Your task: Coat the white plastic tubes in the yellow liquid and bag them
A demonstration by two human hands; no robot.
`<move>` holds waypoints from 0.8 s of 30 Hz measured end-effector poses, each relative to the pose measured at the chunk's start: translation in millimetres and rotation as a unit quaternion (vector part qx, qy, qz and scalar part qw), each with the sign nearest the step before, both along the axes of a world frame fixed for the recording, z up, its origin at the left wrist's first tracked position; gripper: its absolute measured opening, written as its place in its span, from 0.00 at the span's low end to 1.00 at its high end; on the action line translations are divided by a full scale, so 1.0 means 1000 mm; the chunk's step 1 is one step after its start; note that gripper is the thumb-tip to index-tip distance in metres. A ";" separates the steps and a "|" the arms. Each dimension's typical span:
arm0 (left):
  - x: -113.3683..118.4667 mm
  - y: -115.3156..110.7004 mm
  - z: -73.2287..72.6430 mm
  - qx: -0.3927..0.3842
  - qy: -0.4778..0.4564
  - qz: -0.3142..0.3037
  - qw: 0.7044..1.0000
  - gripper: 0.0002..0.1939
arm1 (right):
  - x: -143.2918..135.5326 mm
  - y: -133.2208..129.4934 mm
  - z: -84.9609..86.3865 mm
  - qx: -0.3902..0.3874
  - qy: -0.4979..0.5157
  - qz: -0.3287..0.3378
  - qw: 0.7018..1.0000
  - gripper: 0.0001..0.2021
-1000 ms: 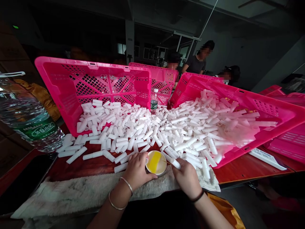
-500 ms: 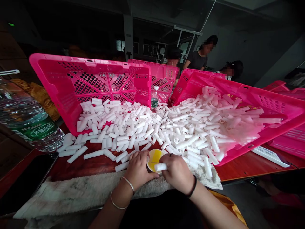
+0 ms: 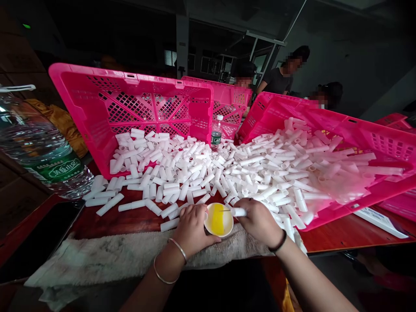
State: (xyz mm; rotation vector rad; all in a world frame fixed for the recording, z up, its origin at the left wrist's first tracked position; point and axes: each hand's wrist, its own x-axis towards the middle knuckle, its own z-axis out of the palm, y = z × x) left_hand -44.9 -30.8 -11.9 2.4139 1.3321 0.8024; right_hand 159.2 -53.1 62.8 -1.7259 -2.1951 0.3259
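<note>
My left hand [image 3: 194, 229] is closed around the side of a small white cup [image 3: 229, 226] with yellow stuff [image 3: 216, 220] inside. A pale round end shows by its fingertips; whether it is a separate tube I cannot tell. In my right hand [image 3: 261, 220], just right of the cup, the fingers are closed on a short white tube [image 3: 238, 212]. A thin dark needle-like tip points from this tube over the cup's rim. Beyond both hands lies a big heap of loose white tubes [image 3: 195, 173].
Two pink crates [image 3: 130, 78] [image 3: 360, 115] lie tipped toward me, tubes spilling out. A large water bottle [image 3: 53, 160] stands left, a small bottle [image 3: 216, 134] between the crates. A dark flat panel [image 3: 35, 238] and a stained towel [image 3: 107, 255] lie in front. Several people are behind.
My right hand has moved right with the white tube, from over the cup to beside its rim. My left hand still holds the cup. The view has shifted slightly.
</note>
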 end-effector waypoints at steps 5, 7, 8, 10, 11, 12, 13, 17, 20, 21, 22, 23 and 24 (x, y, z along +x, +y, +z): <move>0.001 0.001 0.004 -0.013 0.011 0.009 1.000 0.39 | -0.010 0.036 0.012 -0.013 -0.134 0.039 0.990 0.11; 0.001 0.002 0.005 -0.016 0.013 0.009 1.000 0.41 | -0.022 0.046 0.015 -0.026 -0.173 0.062 0.983 0.09; 0.001 0.002 0.005 -0.017 0.014 0.008 1.000 0.41 | -0.028 0.051 0.015 -0.032 -0.179 0.074 0.981 0.09; 0.001 0.003 0.005 -0.016 0.015 0.008 1.000 0.42 | -0.036 0.058 0.014 -0.043 -0.175 0.092 0.979 0.09; 0.001 0.003 0.005 -0.016 0.015 0.007 1.000 0.41 | -0.038 0.060 0.013 -0.048 -0.171 0.095 0.979 0.08; 0.000 0.002 0.005 -0.017 0.015 0.006 1.000 0.40 | -0.037 0.061 0.013 -0.053 -0.167 0.096 0.980 0.07; 0.000 0.002 0.005 -0.019 0.015 0.005 1.000 0.40 | -0.034 0.061 0.014 -0.056 -0.165 0.094 0.980 0.06; 0.000 0.001 0.006 -0.025 0.013 -0.003 1.000 0.40 | -0.003 0.041 0.018 -0.060 -0.036 0.035 0.997 0.13; 0.000 0.002 0.006 -0.027 0.013 -0.010 1.000 0.39 | 0.019 0.014 0.010 -0.062 0.122 0.013 0.991 0.10; 0.000 0.002 0.006 -0.027 0.012 -0.012 0.999 0.38 | 0.023 0.006 0.003 -0.058 0.149 0.020 0.987 0.10; 0.000 0.002 0.006 -0.027 0.010 -0.013 1.000 0.37 | 0.025 0.000 -0.005 -0.047 0.167 0.028 0.984 0.10; 0.000 0.002 0.006 -0.025 0.008 -0.014 1.000 0.37 | 0.025 -0.006 -0.015 -0.029 0.180 0.035 0.983 0.11; 0.000 0.001 0.006 -0.023 0.007 -0.013 1.000 0.36 | 0.024 -0.009 -0.026 -0.008 0.189 0.042 0.981 0.12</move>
